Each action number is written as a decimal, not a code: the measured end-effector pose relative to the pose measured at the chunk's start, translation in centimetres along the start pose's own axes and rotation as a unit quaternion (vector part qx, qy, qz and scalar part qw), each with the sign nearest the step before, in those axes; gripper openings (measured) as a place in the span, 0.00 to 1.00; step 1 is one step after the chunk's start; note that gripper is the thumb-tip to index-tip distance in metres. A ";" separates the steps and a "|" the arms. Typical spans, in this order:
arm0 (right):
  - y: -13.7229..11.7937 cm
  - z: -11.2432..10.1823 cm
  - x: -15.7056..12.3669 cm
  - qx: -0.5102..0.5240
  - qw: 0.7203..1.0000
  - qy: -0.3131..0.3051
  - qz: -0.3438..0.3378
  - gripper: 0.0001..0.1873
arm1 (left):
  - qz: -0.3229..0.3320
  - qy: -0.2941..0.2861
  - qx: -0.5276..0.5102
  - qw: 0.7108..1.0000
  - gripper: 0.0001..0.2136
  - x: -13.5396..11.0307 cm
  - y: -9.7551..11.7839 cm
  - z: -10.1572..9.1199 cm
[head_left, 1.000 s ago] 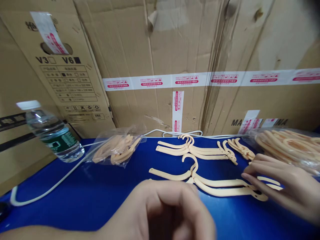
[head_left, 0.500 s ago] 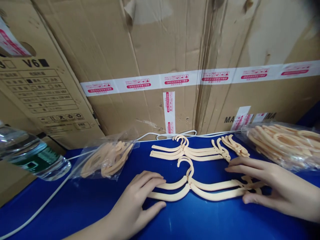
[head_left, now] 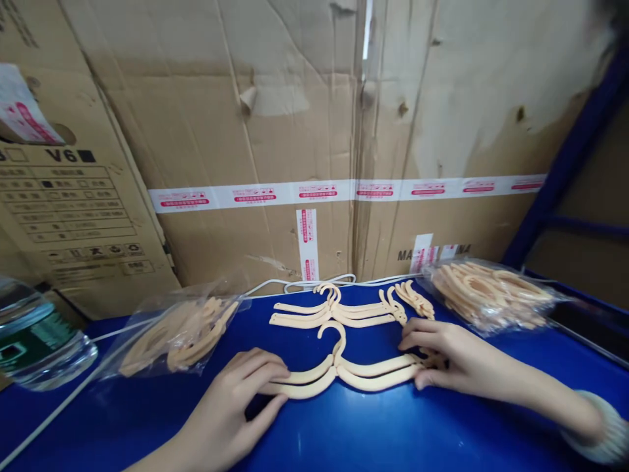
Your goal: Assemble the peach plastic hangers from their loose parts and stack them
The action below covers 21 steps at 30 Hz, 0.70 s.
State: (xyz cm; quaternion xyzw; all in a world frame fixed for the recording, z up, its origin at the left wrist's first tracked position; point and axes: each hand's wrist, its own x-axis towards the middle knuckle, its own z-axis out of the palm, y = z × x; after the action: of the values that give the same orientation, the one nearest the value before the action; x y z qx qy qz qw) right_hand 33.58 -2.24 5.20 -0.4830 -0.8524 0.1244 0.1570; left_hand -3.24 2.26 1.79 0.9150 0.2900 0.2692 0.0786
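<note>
Two cream plastic hangers (head_left: 344,373) lie stacked on the blue table (head_left: 373,432), hooks pointing away from me. My left hand (head_left: 236,400) pinches their left arm ends between fingers and thumb. My right hand (head_left: 442,360) grips their right arm ends the same way. Just behind them lies another small stack of cream hangers (head_left: 339,311), untouched by either hand.
A clear bag of hangers (head_left: 177,331) lies at the left, a fuller bag (head_left: 486,295) at the right. A water bottle (head_left: 34,341) lies at the far left. A white cable (head_left: 314,283) runs along the taped cardboard boxes (head_left: 295,144) behind. A blue rack post (head_left: 565,157) stands right.
My left hand has come down from in front of the camera onto the hangers' left ends. Both hands have closed on the two hangers and brought them together. The view has swung right.
</note>
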 end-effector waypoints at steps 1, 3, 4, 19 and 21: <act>0.0 -0.5 -0.2 -0.005 1.000 0.020 -0.006 0.20 | 0.005 0.002 0.020 1.000 0.08 0.1 0.2 -0.2; 0.0 -1.8 -0.6 -0.022 0.996 0.084 -0.015 0.17 | 0.018 0.016 0.058 0.998 0.10 0.3 0.3 -0.5; 0.0 -2.5 -0.8 -0.035 0.992 0.124 -0.017 0.15 | 0.024 0.026 0.072 0.997 0.11 0.5 0.4 -0.7; 0.3 -6.2 2.7 0.026 0.976 0.200 0.086 0.15 | -0.019 0.017 0.078 0.997 0.10 3.8 0.0 -1.0; 0.9 -5.6 3.8 -0.021 0.987 0.125 0.094 0.12 | -0.036 0.030 0.065 0.997 0.12 4.3 -0.6 -1.0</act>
State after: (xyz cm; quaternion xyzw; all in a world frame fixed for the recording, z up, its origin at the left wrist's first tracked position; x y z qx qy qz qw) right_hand 34.69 1.81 10.58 -0.5764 -0.7790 0.0590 0.2396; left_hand -1.09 5.26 4.34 0.8984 0.3422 0.2744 0.0202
